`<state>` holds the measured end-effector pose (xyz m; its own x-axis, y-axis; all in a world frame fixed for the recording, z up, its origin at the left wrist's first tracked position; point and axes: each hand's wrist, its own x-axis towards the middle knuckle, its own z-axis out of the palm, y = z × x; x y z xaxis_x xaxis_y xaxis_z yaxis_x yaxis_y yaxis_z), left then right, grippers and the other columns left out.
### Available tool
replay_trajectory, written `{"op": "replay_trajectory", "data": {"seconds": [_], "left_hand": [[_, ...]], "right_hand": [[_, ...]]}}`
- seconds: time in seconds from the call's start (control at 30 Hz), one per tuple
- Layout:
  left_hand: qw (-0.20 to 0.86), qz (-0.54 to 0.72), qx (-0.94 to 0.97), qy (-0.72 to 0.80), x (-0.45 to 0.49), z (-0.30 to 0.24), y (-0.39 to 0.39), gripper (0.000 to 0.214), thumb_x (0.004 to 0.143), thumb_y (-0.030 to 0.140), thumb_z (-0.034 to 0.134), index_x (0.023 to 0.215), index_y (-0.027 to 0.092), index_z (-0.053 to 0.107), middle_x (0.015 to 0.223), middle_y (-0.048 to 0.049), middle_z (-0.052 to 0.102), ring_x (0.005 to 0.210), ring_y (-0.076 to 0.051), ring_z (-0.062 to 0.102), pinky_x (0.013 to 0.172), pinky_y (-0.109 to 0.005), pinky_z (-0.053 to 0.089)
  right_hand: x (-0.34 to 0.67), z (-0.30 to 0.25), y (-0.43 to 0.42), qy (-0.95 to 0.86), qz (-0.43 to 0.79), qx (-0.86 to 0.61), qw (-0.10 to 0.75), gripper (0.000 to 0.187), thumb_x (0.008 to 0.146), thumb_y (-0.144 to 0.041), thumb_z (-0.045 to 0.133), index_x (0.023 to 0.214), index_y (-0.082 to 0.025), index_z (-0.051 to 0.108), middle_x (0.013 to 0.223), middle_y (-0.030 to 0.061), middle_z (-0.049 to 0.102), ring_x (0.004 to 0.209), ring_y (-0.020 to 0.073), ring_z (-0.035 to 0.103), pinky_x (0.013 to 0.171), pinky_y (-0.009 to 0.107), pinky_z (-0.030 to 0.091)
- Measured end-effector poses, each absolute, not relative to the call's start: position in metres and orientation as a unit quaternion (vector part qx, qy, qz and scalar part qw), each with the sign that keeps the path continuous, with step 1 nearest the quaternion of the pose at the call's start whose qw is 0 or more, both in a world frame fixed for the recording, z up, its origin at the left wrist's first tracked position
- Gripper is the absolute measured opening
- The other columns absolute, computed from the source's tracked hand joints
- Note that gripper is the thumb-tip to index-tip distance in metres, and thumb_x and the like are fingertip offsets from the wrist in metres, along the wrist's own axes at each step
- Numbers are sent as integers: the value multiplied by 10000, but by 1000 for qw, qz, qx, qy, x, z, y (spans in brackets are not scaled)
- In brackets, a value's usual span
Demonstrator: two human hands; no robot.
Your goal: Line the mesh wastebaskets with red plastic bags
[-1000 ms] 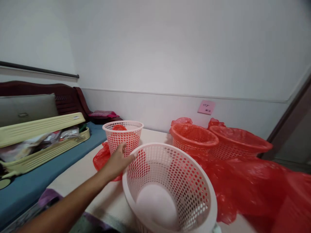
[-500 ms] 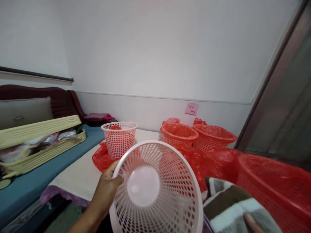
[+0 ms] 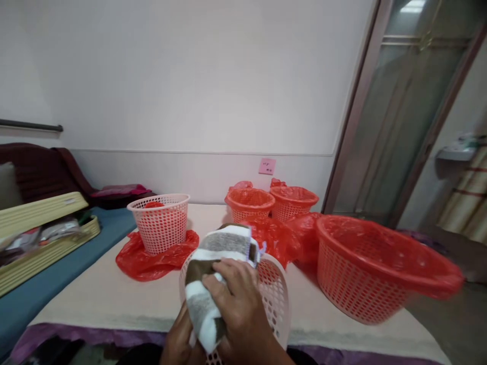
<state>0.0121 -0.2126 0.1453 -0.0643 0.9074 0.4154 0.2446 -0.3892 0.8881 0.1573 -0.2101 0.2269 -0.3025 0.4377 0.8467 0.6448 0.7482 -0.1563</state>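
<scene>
A pale pink mesh basket point(image 3: 276, 299) is tipped up close in front of me at the table's near edge. My right hand point(image 3: 236, 309) presses a striped brown, grey and white cloth point(image 3: 220, 253) against the basket's rim, fingers curled over the cloth. My left hand point(image 3: 178, 339) is low beside it, mostly hidden behind the cloth and my right hand; it seems to hold the basket from the left.
A second pink mesh basket point(image 3: 160, 223) stands on a red plastic bag point(image 3: 140, 261). Two small red-lined baskets point(image 3: 249, 203) sit by the wall, a large one point(image 3: 365, 263) at the right. A yellow box point(image 3: 38, 228) lies on the blue bed at the left.
The view swung right and the basket came down closer to me. My right hand arrived with the striped cloth and now presses it on the basket's rim.
</scene>
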Motion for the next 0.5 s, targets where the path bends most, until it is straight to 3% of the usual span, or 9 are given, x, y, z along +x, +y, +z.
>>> {"op": "replay_trajectory", "data": {"seconds": [0.13, 0.33, 0.4, 0.5], "left_hand": [[309, 538, 615, 487, -3, 145, -213, 360, 776, 401, 587, 1123, 386, 681, 1322, 24, 610, 1268, -304, 509, 1079, -402, 407], [324, 569, 571, 495, -13, 148, -214, 360, 792, 358, 550, 1119, 461, 660, 1335, 82, 585, 1297, -263, 482, 1129, -400, 345], [323, 586, 543, 509, -11, 150, -215, 335, 770, 375, 586, 1085, 437, 683, 1318, 73, 601, 1271, -273, 507, 1130, -400, 339], [331, 618, 483, 525, -7, 158, -218, 365, 734, 386, 636, 1084, 311, 707, 1279, 9, 640, 1233, -297, 539, 1122, -393, 342]], "right_hand": [[156, 229, -203, -792, -118, -368, 472, 403, 726, -187, 560, 1129, -177, 579, 1142, 126, 602, 1108, 291, 516, 967, 511, 363], [201, 207, -169, -681, -118, -459, 558, 274, 854, -146, 493, 1119, -196, 543, 1081, 88, 617, 1060, 239, 542, 905, 432, 402], [219, 188, -161, -647, -94, -488, 578, 254, 867, -182, 496, 1116, -203, 545, 1052, 80, 618, 1025, 233, 556, 872, 411, 428], [243, 151, -160, -574, -52, -553, 602, 300, 846, -257, 523, 1135, -184, 555, 1049, 93, 627, 1008, 248, 579, 852, 399, 455]]}}
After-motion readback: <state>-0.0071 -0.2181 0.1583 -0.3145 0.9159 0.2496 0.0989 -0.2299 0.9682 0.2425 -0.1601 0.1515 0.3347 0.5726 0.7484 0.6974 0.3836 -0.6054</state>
